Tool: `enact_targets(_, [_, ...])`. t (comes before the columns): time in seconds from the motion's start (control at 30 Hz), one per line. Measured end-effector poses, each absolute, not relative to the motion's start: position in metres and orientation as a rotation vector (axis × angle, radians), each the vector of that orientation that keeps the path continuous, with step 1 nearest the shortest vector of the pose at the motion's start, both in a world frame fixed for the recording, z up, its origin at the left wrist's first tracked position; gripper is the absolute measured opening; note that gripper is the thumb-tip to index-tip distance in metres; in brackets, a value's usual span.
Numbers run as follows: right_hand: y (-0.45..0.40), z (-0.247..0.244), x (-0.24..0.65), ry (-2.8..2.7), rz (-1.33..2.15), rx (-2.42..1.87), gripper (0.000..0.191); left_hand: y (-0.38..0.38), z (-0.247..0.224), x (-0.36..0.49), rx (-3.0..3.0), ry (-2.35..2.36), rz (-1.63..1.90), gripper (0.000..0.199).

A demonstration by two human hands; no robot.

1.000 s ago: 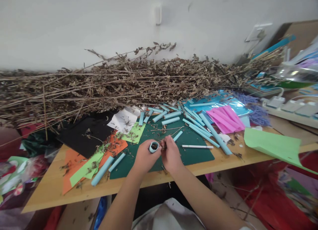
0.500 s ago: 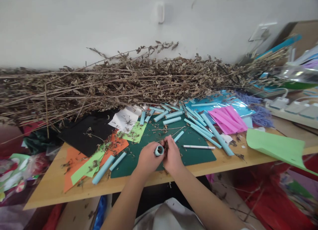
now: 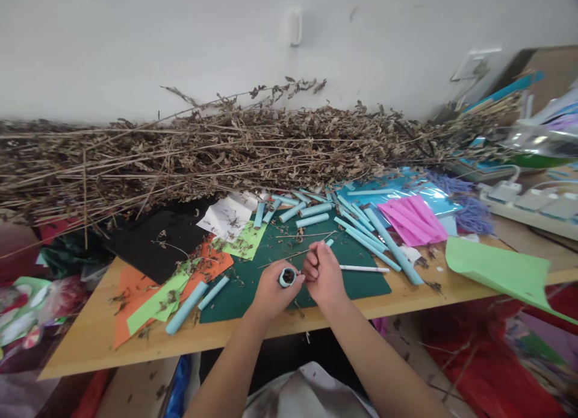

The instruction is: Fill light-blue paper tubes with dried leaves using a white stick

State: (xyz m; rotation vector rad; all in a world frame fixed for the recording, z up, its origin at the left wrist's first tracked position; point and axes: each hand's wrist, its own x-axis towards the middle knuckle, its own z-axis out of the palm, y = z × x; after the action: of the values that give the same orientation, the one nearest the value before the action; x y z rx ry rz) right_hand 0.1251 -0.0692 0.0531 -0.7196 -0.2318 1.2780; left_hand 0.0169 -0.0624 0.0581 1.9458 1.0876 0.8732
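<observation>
My left hand (image 3: 270, 293) is wrapped round a short light-blue paper tube (image 3: 288, 277), its open end up. Dark crumbled leaf bits show inside the tube. Just right of it, my right hand (image 3: 326, 274) is closed with fingers curled, its fingertips near the tube's rim. Whatever those fingers hold is hidden. Both hands are above a green cutting mat (image 3: 244, 303) strewn with leaf bits. A thin dry stem (image 3: 282, 260) lies behind the hands, and a white stick (image 3: 366, 268) lies to the right, partly covered by my right hand.
A long heap of dried plants (image 3: 253, 147) lines the wall. Several rolled blue tubes (image 3: 313, 220) lie behind the hands. Pink paper (image 3: 413, 220), a green sheet (image 3: 494, 270) and a power strip (image 3: 537, 204) are at right. Black (image 3: 156, 243) and orange paper (image 3: 124, 321) lie left.
My right hand has lifted slightly and turned, its fingers curling in beside the tube. The dried leaf bits seen between the hands no longer show there. My left hand still holds the tube.
</observation>
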Motion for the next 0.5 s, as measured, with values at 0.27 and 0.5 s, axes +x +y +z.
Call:
enact_targets(0.27, [-0.077, 0.080, 0.121, -0.635, 1.273, -0.649, 0.026, -0.065, 0.015, 0.033, 1.631, 1.026, 0.971, 0.013])
enact_targets(0.5, [-0.081, 0.060, 0.121, -0.994, 1.329, -0.737, 0.014, -0.069, 0.011, 0.033, 1.547, 0.953, 0.931, 0.013])
